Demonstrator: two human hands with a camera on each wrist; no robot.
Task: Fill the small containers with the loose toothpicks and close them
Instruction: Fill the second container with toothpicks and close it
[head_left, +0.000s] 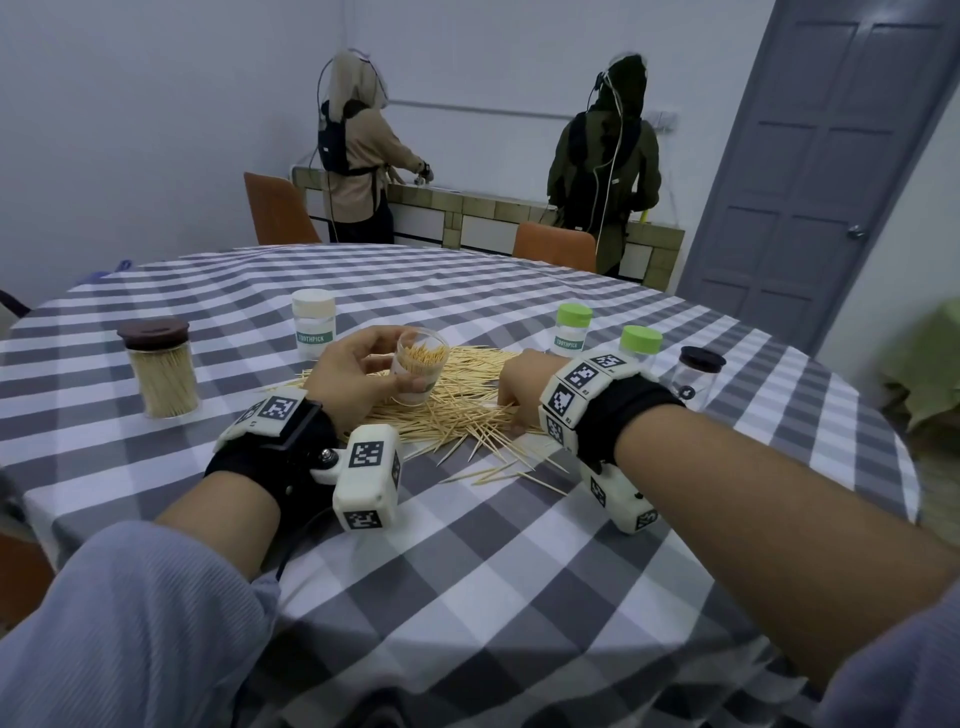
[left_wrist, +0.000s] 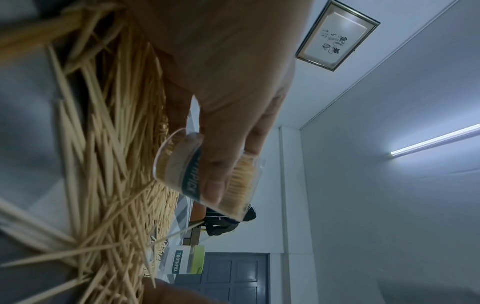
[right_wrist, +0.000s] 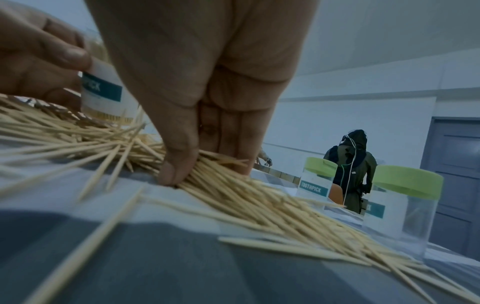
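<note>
My left hand (head_left: 363, 371) grips a small clear open container (head_left: 418, 371), partly filled with toothpicks, tilted just above the pile; the left wrist view shows its TOOTHPICK label (left_wrist: 191, 181) under my thumb. A heap of loose toothpicks (head_left: 457, 410) lies on the checked tablecloth. My right hand (head_left: 519, 395) is down on the heap's right side, thumb and fingers pinching a bunch of toothpicks (right_wrist: 207, 170). Two green-lidded containers (head_left: 573, 330) (head_left: 640, 347) stand closed behind my right wrist.
A white-lidded container (head_left: 313, 330) stands behind the pile, a brown-lidded jar full of toothpicks (head_left: 162, 374) at the left, a black-lidded clear jar (head_left: 698, 376) at the right. Two people stand at a far counter. Orange chairs ring the round table (head_left: 467, 545).
</note>
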